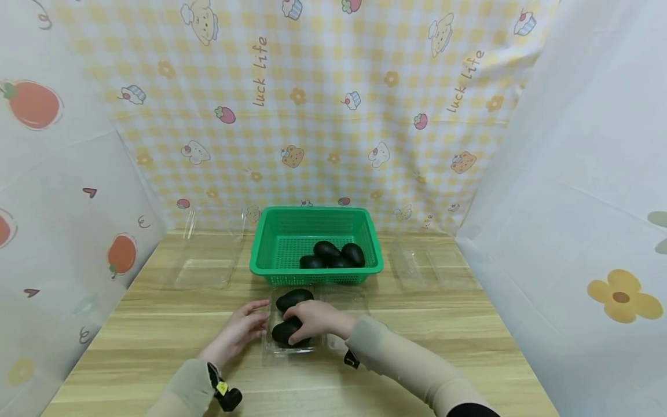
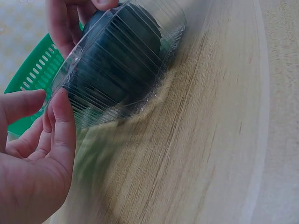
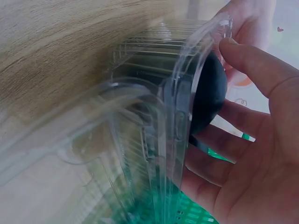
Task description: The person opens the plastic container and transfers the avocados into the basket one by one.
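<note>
A clear plastic clamshell box (image 1: 292, 351) lies open on the table, its lid (image 1: 350, 296) folded out to the right. Two dark avocados are in it: a far avocado (image 1: 292, 299) and a near avocado (image 1: 283, 332). My right hand (image 1: 319, 319) holds the near avocado from above, thumb on the near side and fingers around the far side. At the left rim of the box, my left hand (image 1: 242, 330) has its fingers extended, the fingertips at the plastic edge. In the left wrist view, an avocado (image 2: 117, 56) shows through the ribbed wall.
Behind the box stands a green basket (image 1: 260, 243) with several dark avocados (image 1: 326, 250) toward its right. Another clear box (image 1: 205, 272) lies open at the back left, and one more clear box (image 1: 432, 266) at the back right. A patterned cloth (image 1: 323, 127) hangs behind.
</note>
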